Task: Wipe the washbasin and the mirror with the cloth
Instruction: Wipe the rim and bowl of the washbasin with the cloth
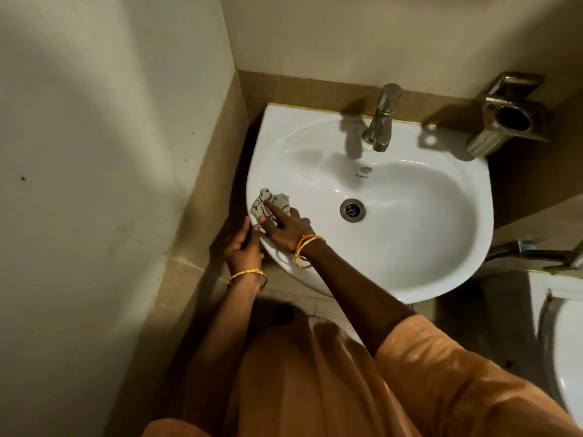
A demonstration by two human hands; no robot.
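Observation:
A white washbasin (435, 234) hangs in the corner, with a metal tap (380, 121) at the back and a drain (352, 210) in the bowl. On the basin's left rim lies a crumpled pale cloth with dark markings (268, 201). My right hand (285, 230) presses flat on the cloth, index finger stretched over it. My left hand (243, 247) curls around the basin's left outer edge, just below the cloth. No mirror is in view.
Tiled walls close in on the left and behind the basin. A metal holder (504, 116) is fixed to the wall at the back right. A white toilet (564, 348) stands at the right edge. My orange clothing (347, 389) fills the bottom.

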